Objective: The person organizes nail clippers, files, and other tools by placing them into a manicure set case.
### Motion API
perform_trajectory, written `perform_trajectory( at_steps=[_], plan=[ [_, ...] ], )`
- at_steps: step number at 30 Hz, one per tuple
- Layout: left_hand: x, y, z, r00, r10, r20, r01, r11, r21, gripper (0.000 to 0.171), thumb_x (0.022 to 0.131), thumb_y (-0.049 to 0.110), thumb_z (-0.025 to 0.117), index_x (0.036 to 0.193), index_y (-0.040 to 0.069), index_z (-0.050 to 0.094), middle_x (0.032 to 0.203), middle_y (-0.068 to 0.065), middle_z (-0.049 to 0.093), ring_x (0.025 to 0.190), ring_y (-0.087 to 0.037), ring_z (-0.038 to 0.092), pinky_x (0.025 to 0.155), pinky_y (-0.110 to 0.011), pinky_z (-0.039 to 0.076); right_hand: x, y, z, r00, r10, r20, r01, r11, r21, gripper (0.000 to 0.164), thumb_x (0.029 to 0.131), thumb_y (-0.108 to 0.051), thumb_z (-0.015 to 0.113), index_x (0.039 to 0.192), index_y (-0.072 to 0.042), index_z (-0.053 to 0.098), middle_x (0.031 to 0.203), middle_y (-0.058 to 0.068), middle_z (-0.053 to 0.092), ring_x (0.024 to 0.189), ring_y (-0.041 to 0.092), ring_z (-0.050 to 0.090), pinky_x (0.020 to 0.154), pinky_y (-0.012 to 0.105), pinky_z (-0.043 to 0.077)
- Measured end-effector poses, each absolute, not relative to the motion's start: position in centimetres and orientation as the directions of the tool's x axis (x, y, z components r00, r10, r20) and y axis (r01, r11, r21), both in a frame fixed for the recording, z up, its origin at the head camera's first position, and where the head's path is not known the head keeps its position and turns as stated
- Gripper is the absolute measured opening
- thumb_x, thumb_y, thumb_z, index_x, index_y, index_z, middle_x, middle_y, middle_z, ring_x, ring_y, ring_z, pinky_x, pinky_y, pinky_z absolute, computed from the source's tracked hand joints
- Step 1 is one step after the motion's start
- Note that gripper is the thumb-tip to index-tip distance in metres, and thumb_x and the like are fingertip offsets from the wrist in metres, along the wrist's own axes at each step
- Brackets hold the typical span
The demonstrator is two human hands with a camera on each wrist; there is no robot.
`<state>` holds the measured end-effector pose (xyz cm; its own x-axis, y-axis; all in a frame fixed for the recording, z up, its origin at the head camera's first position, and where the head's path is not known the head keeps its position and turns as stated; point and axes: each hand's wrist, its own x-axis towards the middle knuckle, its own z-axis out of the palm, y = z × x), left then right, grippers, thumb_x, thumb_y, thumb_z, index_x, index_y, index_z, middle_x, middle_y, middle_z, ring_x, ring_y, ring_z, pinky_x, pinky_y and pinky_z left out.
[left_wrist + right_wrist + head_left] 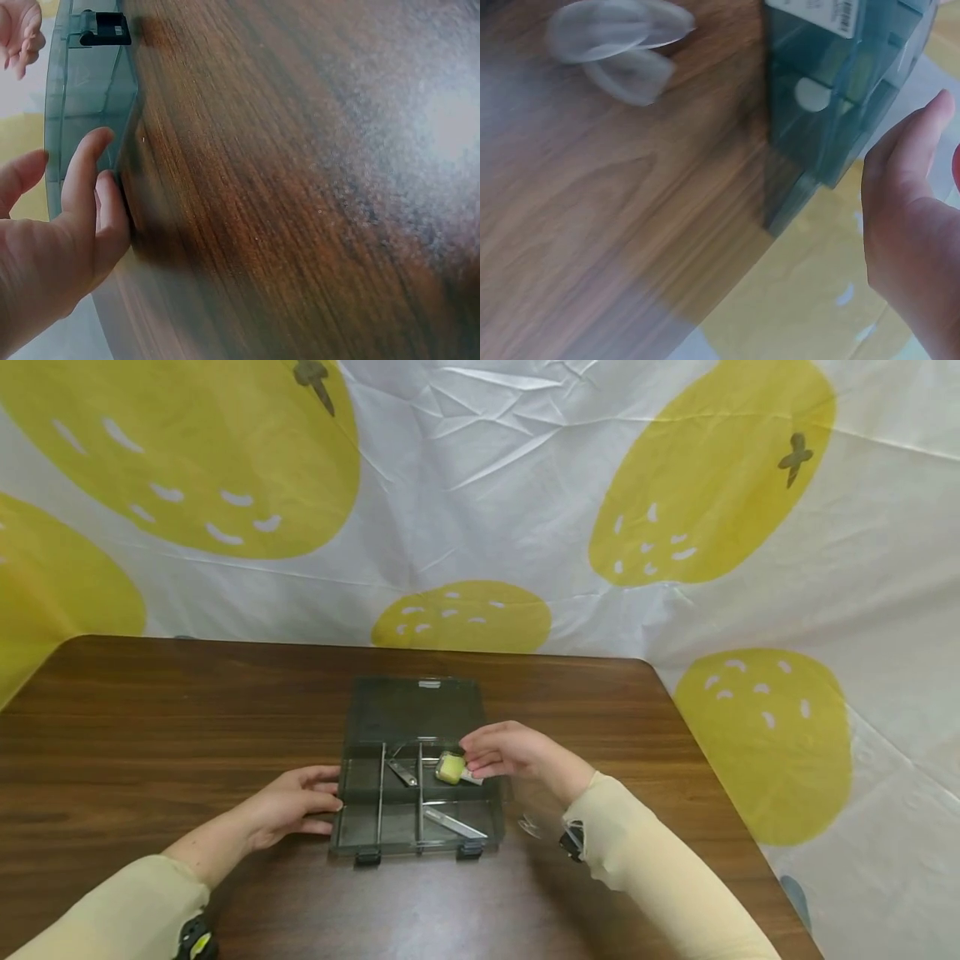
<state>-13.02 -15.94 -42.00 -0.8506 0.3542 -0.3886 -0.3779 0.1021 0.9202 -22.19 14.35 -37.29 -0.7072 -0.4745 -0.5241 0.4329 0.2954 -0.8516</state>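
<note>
From where I stand, a smoky see-through compartment box (382, 810) sits on the brown bench (187, 718), its lid (416, 710) folded back toward twelve o'clock. Reading the compartments as a clock face from the person's seat, the left hand (288, 802) is at nine, thumb and fingers spread, fingertips resting against the side wall.

The right hand (517, 752) is at two, raised over the box's edge, fingers loosely extended. The right wrist view shows thumb and fingers apart; whether they touch anything inside, I cannot tell.

Just beside those fingertips, between one and two, lies a small yellow-green item (451, 768) in the far right compartment, with a whitish piece (474, 777) next to it. A small metal clipper (402, 772) lies slanted at eleven, in the far middle compartment; a longer flat metal tool (455, 823) lies slanted at four, in the near right one.

Black latches (367, 859) mark seven and five. Clear plastic pieces (529, 826) rest on the bench between three and four.
</note>
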Motion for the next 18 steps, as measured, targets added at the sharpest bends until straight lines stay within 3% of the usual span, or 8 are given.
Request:
perform_trajectory(
  at_steps=[5,9,13,18],
  plan=[
    [-13.1,-15.9,-42.1,-0.855,0.351,-0.382,-0.372,0.097,0.923,0.068,0.089,-0.003,0.051,0.142,-0.015,0.011,0.140,-0.041,0.021,0.094,-0.013,0.055,0.077,-0.033,0.058,-22.0,16.3,-37.5,-0.703,-0.475,-0.530,0.426,0.316,-0.848,0.039,0.096,-0.005,0.043,0.127,0.018,0.039,0.080,0.002,0.061,0.071,0.009,0.062,0.068,0.020,0.056],
    [-13.2,-15.9,-42.2,-0.859,0.352,-0.371,-0.368,0.079,0.927,0.067,0.088,-0.004,0.050,0.142,-0.016,0.011,0.139,-0.040,0.024,0.092,-0.012,0.056,0.076,-0.033,0.058,-21.6,18.1,-37.9,-0.712,-0.456,-0.534,0.422,0.330,-0.844,0.027,0.094,-0.004,0.044,0.115,0.013,0.050,0.080,0.001,0.062,0.070,0.009,0.062,0.067,0.020,0.057],
    [-13.2,-15.9,-42.3,-0.860,0.353,-0.369,-0.369,0.070,0.927,0.067,0.088,-0.004,0.050,0.142,-0.016,0.012,0.138,-0.040,0.025,0.091,-0.011,0.057,0.076,-0.033,0.058,-21.0,19.9,-38.6,-0.726,-0.417,-0.548,0.418,0.365,-0.832,0.013,0.091,-0.002,0.049,0.099,0.003,0.057,0.073,-0.001,0.062,0.066,0.009,0.061,0.066,0.020,0.057],
    [-13.2,-16.0,-42.2,-0.856,0.360,-0.370,-0.368,0.078,0.926,0.067,0.088,-0.003,0.049,0.142,-0.016,0.010,0.139,-0.041,0.022,0.093,-0.012,0.056,0.076,-0.033,0.058,-20.3,21.8,-39.6,-0.757,-0.339,-0.559,0.398,0.439,-0.805,0.009,0.087,-0.001,0.057,0.093,0.003,0.061,0.072,0.001,0.060,0.063,0.009,0.060,0.064,0.022,0.057]
  ],
)
